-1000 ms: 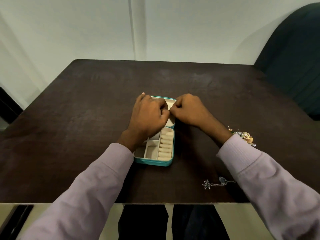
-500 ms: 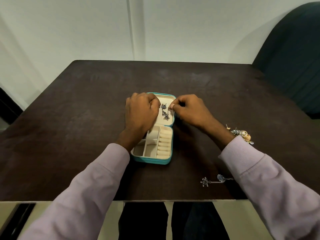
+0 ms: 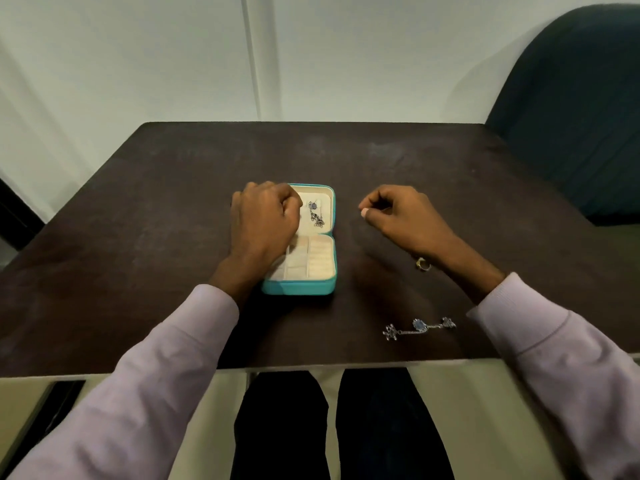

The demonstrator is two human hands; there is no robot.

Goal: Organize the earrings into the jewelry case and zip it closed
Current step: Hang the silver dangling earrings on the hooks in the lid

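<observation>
A small teal jewelry case (image 3: 297, 288) lies open on the dark table, cream lining inside. A silver earring with a blue stone (image 3: 316, 213) hangs on the lid's lining. My left hand (image 3: 265, 216) rests curled over the case's left side, covering part of the lid and compartments. My right hand (image 3: 398, 213) is off to the right of the case, above the table, fingers curled with thumb and forefinger pinched; I see nothing between them. A matching silver and blue earring (image 3: 419, 327) lies near the front edge. A gold earring (image 3: 423, 264) shows beside my right wrist.
The dark table (image 3: 156, 220) ends in a front edge close to my lap. A dark green chair (image 3: 571, 116) stands at the back right. A pale wall runs behind the table. My right forearm hides part of the table where more earrings lay.
My right hand has pulled away from the case lid to the right, leaving the silver earring on the lining. My left hand has stayed on the case's left side.
</observation>
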